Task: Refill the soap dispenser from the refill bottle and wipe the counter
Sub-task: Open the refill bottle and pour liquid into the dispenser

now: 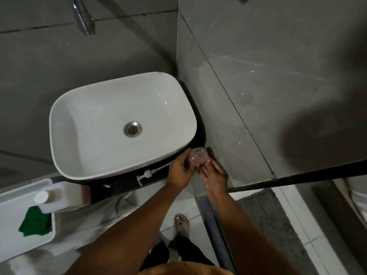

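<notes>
Over on the far left there's a white tray [12,197] with a crumpled green cloth [36,222] lying in it, and right at the tray's upper right corner sits the white refill bottle [57,197], cap on, lying kind of tilted with its cap end touching the cloth. Moving right, the big white sink [119,124] sits on top of the dark desk [107,188], metal drain [133,129] in the middle, and a chrome tap [82,15] pokes in from the top of the shot. Just below the sink's front rim, the white pump head [146,174] with its tube is lying flat on the desk, so it's off the dispenser. Next to that, the left hand [179,171] is wrapped around the side of the clear pinkish soap dispenser [196,156], which stands on the desk in the corner between the sink and the grey tiled wall [258,86]. The right hand [215,175] is on the other side, fingertips [204,165] touching the dispenser's base, fingers fairly loose and stretched out rather than clamped. Down below, a sandalled foot [181,223] on white floor tiles, and a grey mat [266,219] off to the right.
</notes>
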{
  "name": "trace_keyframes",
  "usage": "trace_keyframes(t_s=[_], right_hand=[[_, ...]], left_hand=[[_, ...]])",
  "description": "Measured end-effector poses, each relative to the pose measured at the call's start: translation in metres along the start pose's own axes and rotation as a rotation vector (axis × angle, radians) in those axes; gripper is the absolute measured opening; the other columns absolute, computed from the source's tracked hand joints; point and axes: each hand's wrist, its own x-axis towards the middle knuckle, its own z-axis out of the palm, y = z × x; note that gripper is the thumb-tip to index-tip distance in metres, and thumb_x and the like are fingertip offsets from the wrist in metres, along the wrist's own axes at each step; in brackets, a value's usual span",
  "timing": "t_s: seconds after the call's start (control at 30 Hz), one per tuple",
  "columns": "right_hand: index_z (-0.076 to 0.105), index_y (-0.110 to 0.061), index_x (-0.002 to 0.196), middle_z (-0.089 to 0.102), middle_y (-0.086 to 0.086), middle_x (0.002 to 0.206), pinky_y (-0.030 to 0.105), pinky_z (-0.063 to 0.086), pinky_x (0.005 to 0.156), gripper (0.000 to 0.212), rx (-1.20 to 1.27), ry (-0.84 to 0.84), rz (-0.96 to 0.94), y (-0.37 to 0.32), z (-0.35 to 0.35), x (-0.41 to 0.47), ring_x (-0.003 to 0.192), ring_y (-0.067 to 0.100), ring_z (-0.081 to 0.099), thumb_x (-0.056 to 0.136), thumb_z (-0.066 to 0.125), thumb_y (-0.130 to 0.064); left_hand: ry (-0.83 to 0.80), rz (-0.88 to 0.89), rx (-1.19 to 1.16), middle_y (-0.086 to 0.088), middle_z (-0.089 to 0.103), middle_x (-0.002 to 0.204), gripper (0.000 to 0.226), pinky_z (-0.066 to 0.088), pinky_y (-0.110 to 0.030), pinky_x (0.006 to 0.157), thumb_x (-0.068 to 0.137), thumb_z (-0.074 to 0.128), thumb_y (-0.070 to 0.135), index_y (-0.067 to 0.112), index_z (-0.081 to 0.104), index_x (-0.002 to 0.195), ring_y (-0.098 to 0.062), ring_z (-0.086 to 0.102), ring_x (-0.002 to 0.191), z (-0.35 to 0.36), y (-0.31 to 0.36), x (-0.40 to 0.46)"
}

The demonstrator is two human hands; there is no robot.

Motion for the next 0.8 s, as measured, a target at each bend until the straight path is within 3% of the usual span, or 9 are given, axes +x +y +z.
trace_keyframes(t_s=[0.1, 0.2, 0.33, 0.47, 0.67, 0.8], right_hand=[[0.066, -0.005, 0.118, 0.066, 0.026, 0.127, 0.043, 0.05, 0.099, 0.02, 0.019, 0.02, 0.012, -0.002, 0.004, 0.009, 0.123, 0.039, 0.06, 0.101, 0.058, -0.01], [0.062, -0.002, 0.129, 0.065, 0.023, 0.127, 0.042, 0.049, 0.1, 0.029, 0.042, 0.019, 0.01, -0.002, 0.006, 0.014, 0.123, 0.038, 0.061, 0.101, 0.056, -0.007], [0.062, -0.004, 0.13, 0.068, 0.017, 0.121, 0.044, 0.049, 0.104, 0.03, 0.042, 0.025, -0.001, 0.0, 0.006, 0.017, 0.117, 0.033, 0.064, 0.101, 0.057, -0.008], [0.063, -0.004, 0.131, 0.068, 0.02, 0.126, 0.046, 0.051, 0.103, 0.032, 0.046, 0.046, 0.005, 0.003, 0.004, 0.018, 0.118, 0.035, 0.065, 0.099, 0.061, -0.011], [0.056, 0.0, 0.136, 0.062, 0.024, 0.131, 0.047, 0.05, 0.103, 0.039, 0.059, 0.057, 0.022, 0.001, 0.005, 0.009, 0.12, 0.036, 0.062, 0.099, 0.06, -0.01], [0.047, -0.002, 0.143, 0.053, 0.022, 0.138, 0.041, 0.051, 0.095, 0.041, 0.064, 0.074, 0.109, 0.004, -0.002, -0.004, 0.116, 0.032, 0.058, 0.104, 0.053, -0.015]], left_hand=[[0.021, -0.001, 0.016, -0.011, 0.064, 0.138, 0.057, 0.045, -0.039, 0.114, 0.088, 0.071, -0.006, 0.004, 0.055, 0.142, -0.025, 0.059, 0.131, 0.004, -0.003, 0.007], [0.026, -0.023, 0.013, -0.011, 0.065, 0.137, 0.056, 0.046, -0.04, 0.114, 0.087, 0.071, -0.006, 0.003, 0.057, 0.141, -0.024, 0.06, 0.13, 0.006, -0.005, 0.013], [0.024, -0.026, 0.027, -0.003, 0.065, 0.133, 0.058, 0.045, -0.032, 0.112, 0.085, 0.074, -0.005, 0.005, 0.057, 0.14, -0.022, 0.06, 0.129, 0.008, -0.006, 0.017], [0.003, -0.054, 0.006, -0.004, 0.067, 0.133, 0.061, 0.047, -0.034, 0.111, 0.083, 0.078, -0.002, 0.009, 0.059, 0.14, -0.019, 0.062, 0.127, 0.006, -0.005, 0.018], [0.018, -0.098, -0.082, -0.004, 0.064, 0.137, 0.065, 0.047, -0.021, 0.107, 0.082, 0.079, -0.007, 0.004, 0.056, 0.142, -0.014, 0.059, 0.128, -0.002, 0.002, 0.006], [0.074, -0.198, -0.171, 0.009, 0.058, 0.129, 0.063, 0.046, -0.004, 0.092, 0.083, 0.078, -0.01, -0.001, 0.054, 0.141, -0.003, 0.057, 0.122, -0.019, -0.003, -0.03]])
